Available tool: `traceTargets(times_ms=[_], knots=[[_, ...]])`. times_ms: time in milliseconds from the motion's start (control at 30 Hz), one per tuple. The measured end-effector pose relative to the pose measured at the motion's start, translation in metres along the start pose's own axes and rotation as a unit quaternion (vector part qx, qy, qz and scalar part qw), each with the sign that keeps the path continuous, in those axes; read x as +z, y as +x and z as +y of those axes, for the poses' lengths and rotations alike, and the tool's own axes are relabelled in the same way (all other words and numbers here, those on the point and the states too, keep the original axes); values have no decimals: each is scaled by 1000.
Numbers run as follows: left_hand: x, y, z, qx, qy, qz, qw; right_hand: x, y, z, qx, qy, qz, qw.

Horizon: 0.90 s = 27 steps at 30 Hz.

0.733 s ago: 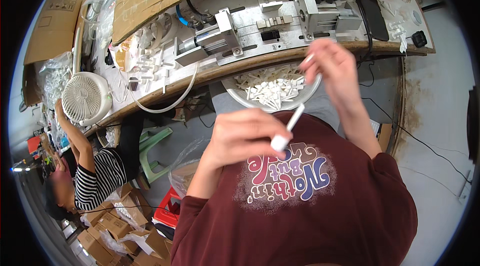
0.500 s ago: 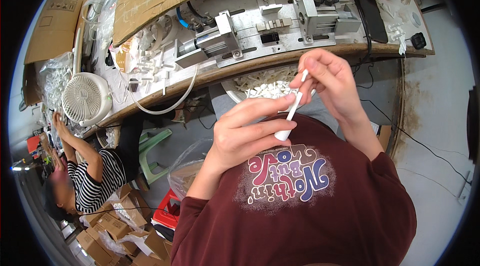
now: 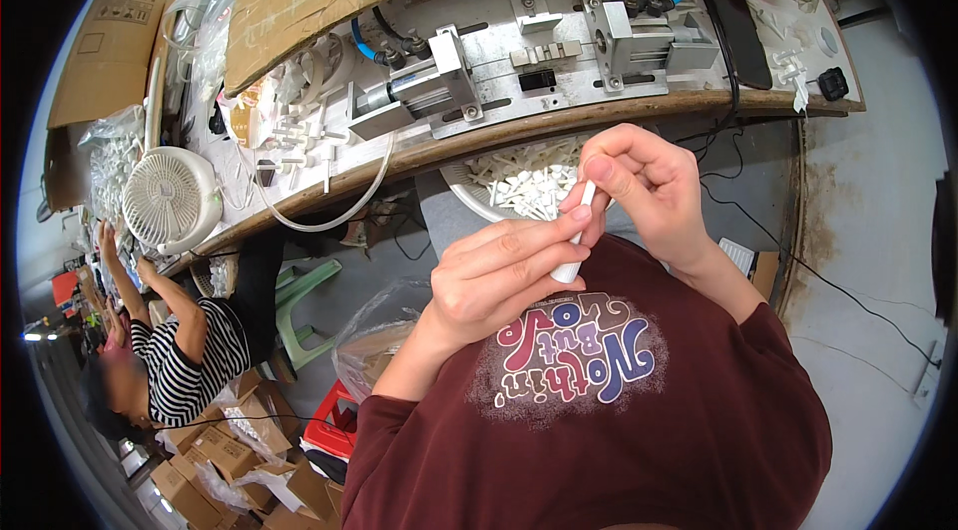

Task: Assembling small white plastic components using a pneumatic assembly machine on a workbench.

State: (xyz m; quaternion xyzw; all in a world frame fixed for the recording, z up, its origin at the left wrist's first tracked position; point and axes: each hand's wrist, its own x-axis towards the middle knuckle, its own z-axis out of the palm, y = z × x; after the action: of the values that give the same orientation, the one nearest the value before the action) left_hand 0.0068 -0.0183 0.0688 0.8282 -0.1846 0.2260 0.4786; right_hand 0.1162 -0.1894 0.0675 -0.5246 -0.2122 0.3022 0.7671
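Between my hands, in front of my chest, is a slim white plastic stick with a wider ribbed end (image 3: 566, 271). My left hand (image 3: 489, 268) is closed around it, the ribbed end poking out below the fingers. My right hand (image 3: 651, 193) pinches at the upper end of the stick, where thumb and fingers cover most of a small white piece; whether the two are joined I cannot tell. Just beyond my hands, below the bench edge, a white basket (image 3: 461, 193) holds many small white plastic parts (image 3: 527, 193).
On the wooden-edged bench (image 3: 599, 109) stands a metal fixture (image 3: 439, 81) with two cylinders and hoses. A white fan (image 3: 172, 196) and loose white parts (image 3: 289, 146) lie left, a black phone (image 3: 736, 36) right. At far left sits a co-worker in a striped shirt (image 3: 205, 360), near a green stool (image 3: 304, 315).
My right hand has come down and closer to my left, bringing its small white piece to the stick's upper end. The co-worker's arms have moved.
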Motion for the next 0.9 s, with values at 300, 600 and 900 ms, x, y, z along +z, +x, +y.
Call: traceTargets(times_ms=[300, 600, 900], knots=[[5, 5, -5, -14, 33, -21, 999, -7, 2, 11, 27, -32, 22, 999], [35, 28, -76, -8, 312, 68, 947, -29, 8, 27, -22, -236, 153, 959], [49, 45, -103, -22, 392, 27, 919, -31, 0, 32, -72, -353, 97, 928]])
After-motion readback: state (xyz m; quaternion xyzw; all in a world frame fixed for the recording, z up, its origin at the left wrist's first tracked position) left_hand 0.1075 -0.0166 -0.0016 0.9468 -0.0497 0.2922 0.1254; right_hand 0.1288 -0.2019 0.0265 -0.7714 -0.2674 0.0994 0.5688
